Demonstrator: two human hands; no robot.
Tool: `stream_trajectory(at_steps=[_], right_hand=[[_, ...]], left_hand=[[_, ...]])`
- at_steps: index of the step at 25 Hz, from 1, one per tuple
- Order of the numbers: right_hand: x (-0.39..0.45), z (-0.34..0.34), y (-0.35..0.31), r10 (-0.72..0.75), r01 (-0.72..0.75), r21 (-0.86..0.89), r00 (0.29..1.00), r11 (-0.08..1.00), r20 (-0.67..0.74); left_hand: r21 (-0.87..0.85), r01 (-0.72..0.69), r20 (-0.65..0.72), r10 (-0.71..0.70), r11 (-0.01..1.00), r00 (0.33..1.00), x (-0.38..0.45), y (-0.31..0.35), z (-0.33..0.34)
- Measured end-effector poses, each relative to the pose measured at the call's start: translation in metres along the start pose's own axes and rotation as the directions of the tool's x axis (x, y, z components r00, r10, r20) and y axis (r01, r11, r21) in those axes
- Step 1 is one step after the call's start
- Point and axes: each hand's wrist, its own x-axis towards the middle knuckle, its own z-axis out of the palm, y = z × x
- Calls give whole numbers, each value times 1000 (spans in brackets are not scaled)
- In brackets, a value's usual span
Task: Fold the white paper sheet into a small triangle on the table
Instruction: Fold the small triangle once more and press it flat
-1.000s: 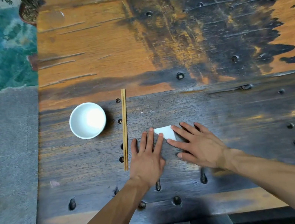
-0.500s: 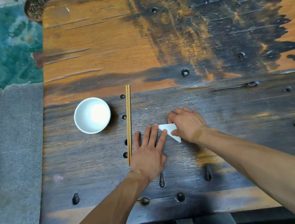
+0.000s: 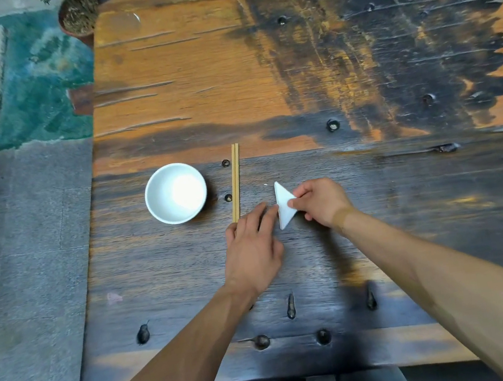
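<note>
The white paper (image 3: 284, 205) is folded into a small triangle with its long edge on the left and its point toward the right. My right hand (image 3: 322, 202) pinches the triangle's right corner between thumb and fingers. My left hand (image 3: 252, 245) rests flat on the dark wooden table (image 3: 416, 229), its fingertips touching the triangle's left edge. Whether the paper lies flat or is slightly lifted, I cannot tell.
A white bowl (image 3: 176, 193) stands left of the hands. A pair of wooden chopsticks (image 3: 235, 183) lies between the bowl and the paper, its near end under my left hand. A potted plant (image 3: 79, 13) sits past the table's far left corner.
My right hand went from lying flat on the paper to pinching it. The paper turned from a flat folded piece into a triangle pointing right. My left hand slid slightly left.
</note>
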Motion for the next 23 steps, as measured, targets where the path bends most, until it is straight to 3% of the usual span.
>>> stream_trajectory(at_steps=[4, 7, 14, 16, 18, 20, 23], right_hand=[[2, 15, -13, -27, 16, -127, 996, 992, -86], [0, 18, -18, -109, 72, -287, 987, 955, -115], [0, 21, -7, -287, 178, -471, 942, 864, -172], [0, 21, -1, -452, 271, -621, 879, 736, -152], [0, 18, 8, -612, 395, -763, 791, 512, 0], [-1, 15, 17, -642, 470, -807, 751, 358, 153], [-5, 17, 28, -583, 464, -808, 789, 362, 191]], left_hand=[[120, -78, 86, 68, 990, 994, 6, -12, -5], [198, -132, 130, 108, 971, 986, 10, -18, -8], [273, -259, 245, 194, 926, 950, 13, -14, -10], [299, -270, 261, 194, 915, 946, 14, -14, -12], [324, -287, 271, 202, 901, 941, 15, -14, -13], [335, -305, 269, 220, 891, 938, 14, -14, -14], [320, -348, 244, 278, 881, 929, 12, -17, -16]])
